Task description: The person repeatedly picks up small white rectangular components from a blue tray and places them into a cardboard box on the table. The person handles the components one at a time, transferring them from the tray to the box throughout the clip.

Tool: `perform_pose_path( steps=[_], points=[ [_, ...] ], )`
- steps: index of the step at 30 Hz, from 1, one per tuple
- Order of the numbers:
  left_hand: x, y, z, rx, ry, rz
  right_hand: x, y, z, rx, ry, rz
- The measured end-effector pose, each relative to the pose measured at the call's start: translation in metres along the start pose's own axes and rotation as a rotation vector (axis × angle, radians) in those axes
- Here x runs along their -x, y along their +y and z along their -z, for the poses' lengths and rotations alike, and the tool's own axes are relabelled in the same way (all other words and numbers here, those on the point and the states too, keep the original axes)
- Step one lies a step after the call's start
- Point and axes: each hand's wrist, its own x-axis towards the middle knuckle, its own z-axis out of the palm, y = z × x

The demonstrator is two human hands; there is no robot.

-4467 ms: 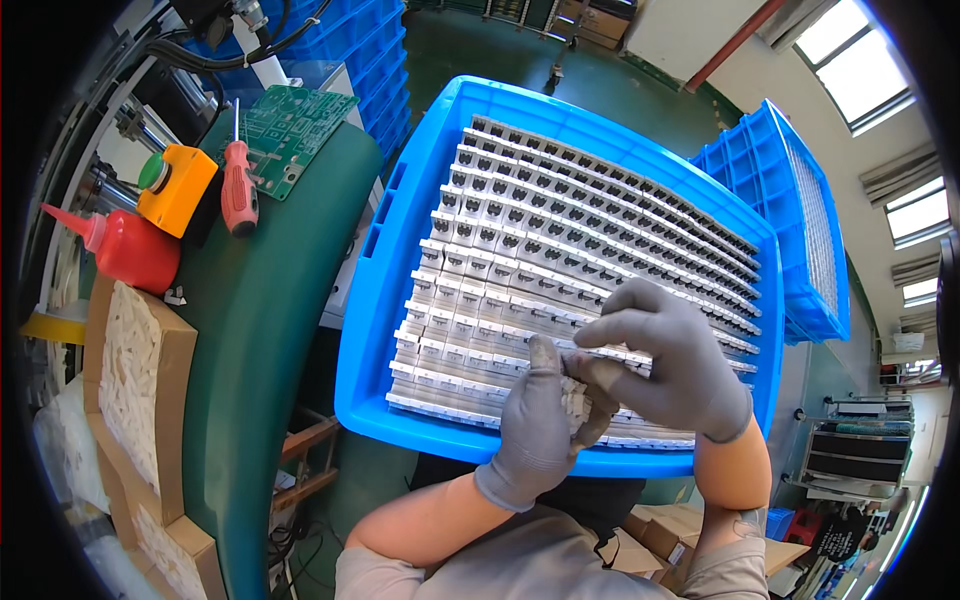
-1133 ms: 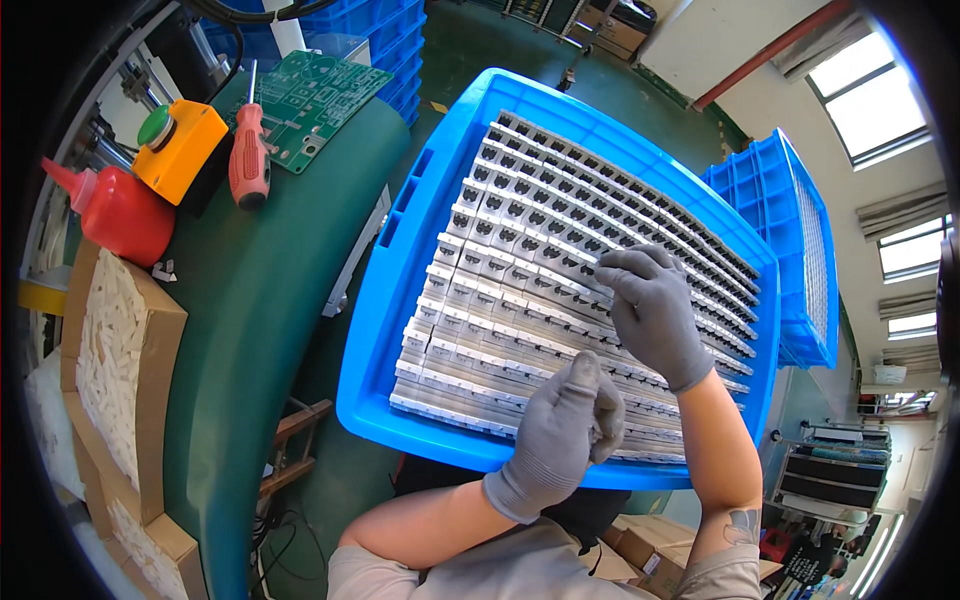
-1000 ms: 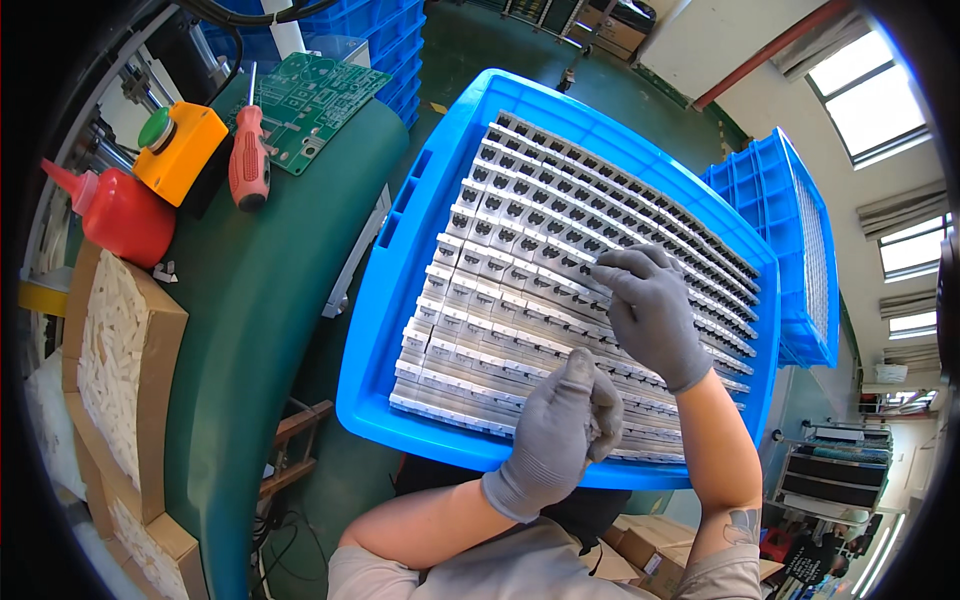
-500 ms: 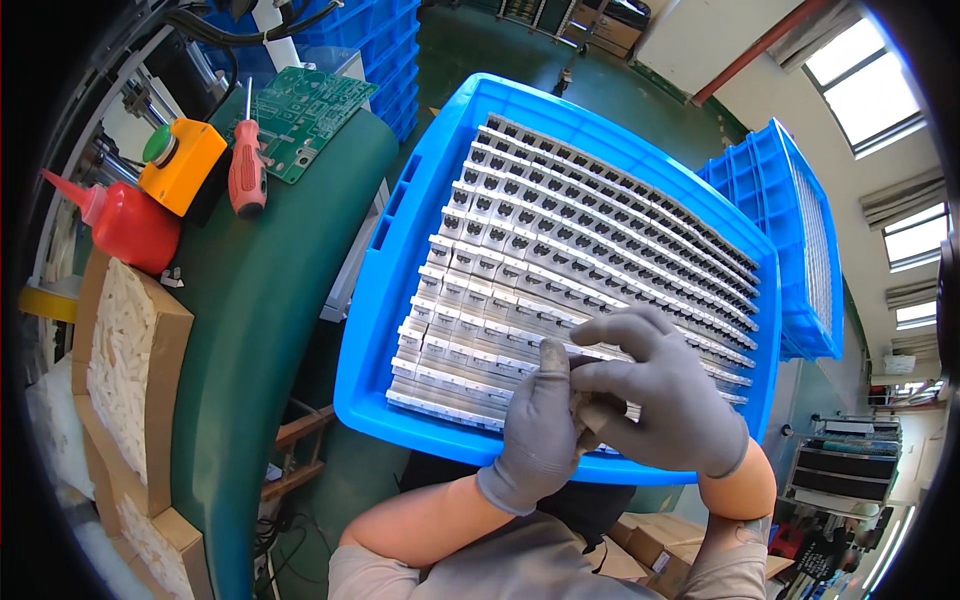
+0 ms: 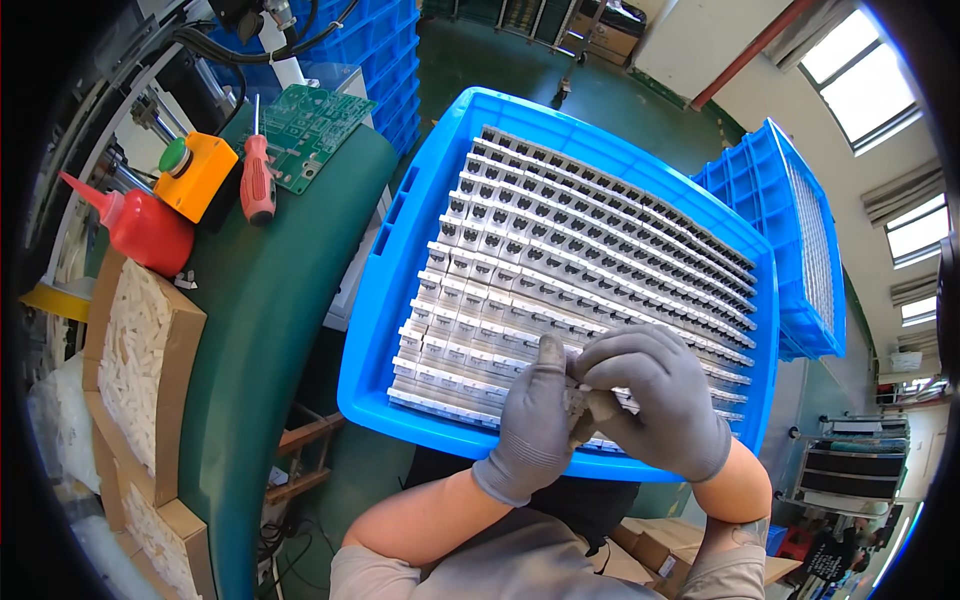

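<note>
Blue crate [image 5: 380, 330] with rows of white modules [image 5: 500, 290]

The blue crate [image 5: 383, 330] is looked down on from above its near side by a wide fisheye camera worn on the person's head, faced forward. The left hand [image 5: 538, 430] and right hand [image 5: 658, 400] are framed close up over its near rim. Taken in are the tabletop [image 5: 255, 370] left of the crate, windows [image 5: 835, 45] far right, and floor [image 5: 480, 62] beyond.
</note>
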Motion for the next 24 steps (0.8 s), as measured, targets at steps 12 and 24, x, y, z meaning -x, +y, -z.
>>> perform_pose_path(
  steps=[12, 24],
  points=[
    [0.003, 0.003, -0.007, -0.061, 0.073, 0.003, -0.039, 0.07, -0.019, -0.047, 0.169, -0.325],
    [0.004, 0.002, -0.001, -0.104, -0.017, 0.011, -0.071, 0.107, -0.049, 0.328, -0.104, -0.323]
  ],
)
